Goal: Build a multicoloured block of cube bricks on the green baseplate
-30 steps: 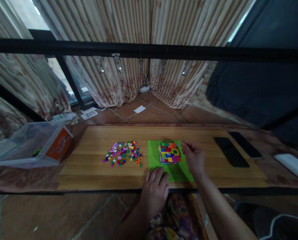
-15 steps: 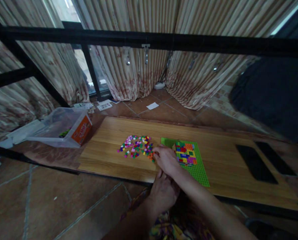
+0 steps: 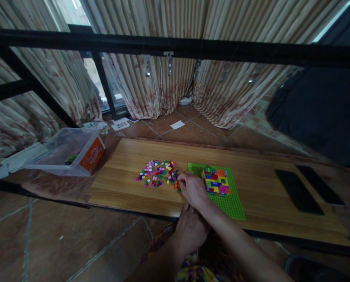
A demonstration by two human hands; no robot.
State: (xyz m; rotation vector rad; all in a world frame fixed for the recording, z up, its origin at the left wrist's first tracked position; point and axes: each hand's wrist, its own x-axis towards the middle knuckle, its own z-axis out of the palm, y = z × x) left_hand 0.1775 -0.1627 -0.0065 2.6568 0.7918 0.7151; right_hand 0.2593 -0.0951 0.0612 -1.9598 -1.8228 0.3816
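In the head view, the right hand [image 3: 194,191] reaches left to the right edge of a scatter of small coloured bricks [image 3: 158,172] on the wooden tabletop [image 3: 118,192]. Its fingers are bent and drawn together just beside the orange bricks [image 3: 175,186]; whether they pinch one I cannot tell. The left hand [image 3: 192,226] lies at the near edge of the tabletop, partly under the right wrist, which hides its fingers, so I cannot tell how they stand.

To the right of the scatter lies a green baseplate [image 3: 235,205], carrying a blocky multicoloured build [image 3: 217,182] on its far half. Farther right, two dark flat slabs [image 3: 298,192] lie side by side. Left of the tabletop stands a clear plastic bin [image 3: 75,169] with an orange label [image 3: 91,155]. Striped curtains [image 3: 180,23] hang at the far side.
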